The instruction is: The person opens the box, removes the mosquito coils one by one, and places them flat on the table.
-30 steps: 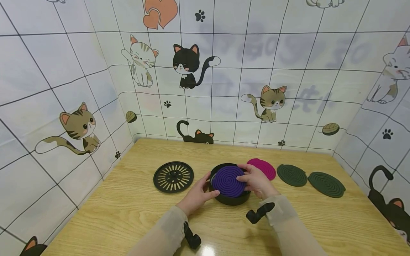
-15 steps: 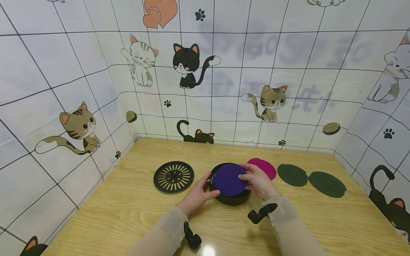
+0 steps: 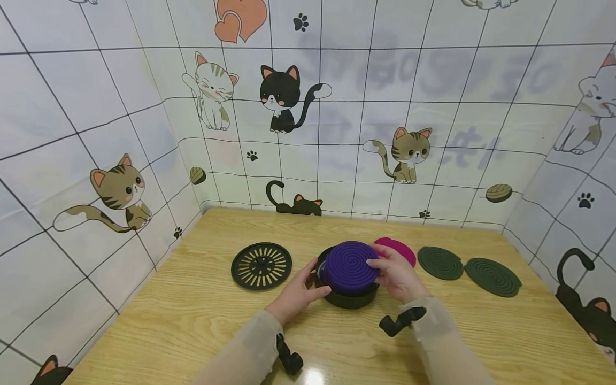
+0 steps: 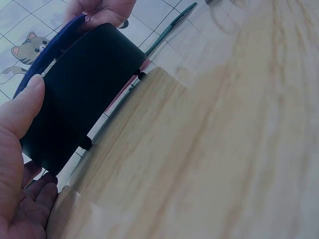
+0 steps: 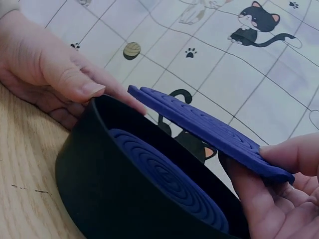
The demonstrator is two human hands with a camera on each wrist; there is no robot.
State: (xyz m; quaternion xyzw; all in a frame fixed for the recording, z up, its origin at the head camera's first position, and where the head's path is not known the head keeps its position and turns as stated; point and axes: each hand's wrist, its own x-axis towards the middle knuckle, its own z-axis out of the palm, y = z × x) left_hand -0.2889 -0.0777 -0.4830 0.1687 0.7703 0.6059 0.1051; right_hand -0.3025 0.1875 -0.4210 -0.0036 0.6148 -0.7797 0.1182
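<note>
A round black mosquito coil holder [image 3: 353,300] stands on the table with its top off. My left hand [image 3: 299,293] grips its left side, the thumb near the rim and the fingers round the far side. Between thumb and fingers, my right hand [image 3: 400,275] pinches the right edge of a purple mosquito coil [image 3: 350,264], which is tilted above the holder. Inside the holder lies another purple coil [image 5: 169,174], seen in the right wrist view. The held coil hides most of the holder's inside in the head view.
A black slotted lid [image 3: 261,266] lies left of the holder. Behind my right hand is a pink coil [image 3: 398,250], partly covered. Two dark green coils, one nearer [image 3: 440,262] and one farther right [image 3: 493,277], lie on the wooden table [image 3: 192,321]. Cat-printed cloth walls surround it.
My right hand has lifted the pinched purple coil up and slightly to the right, away from the holder. The left hand stays at the holder's side.
</note>
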